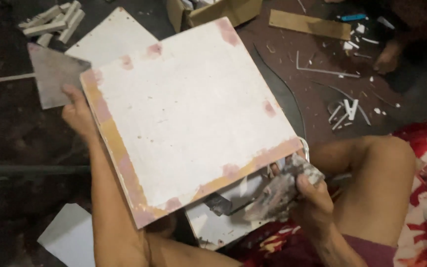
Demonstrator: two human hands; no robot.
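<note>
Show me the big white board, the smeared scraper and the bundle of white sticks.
white board [189,113], head view, middle of its flat face.
scraper [277,195], head view, its grey caked blade by the right hand.
white sticks [55,22], head view, middle of the pile, top left.

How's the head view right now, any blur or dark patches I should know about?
Head view: the white board is evenly lit and fairly sharp; the floor at left falls into deep shadow; the right hand and the grey lump it grips look smeared; the left hand is dim.
</note>
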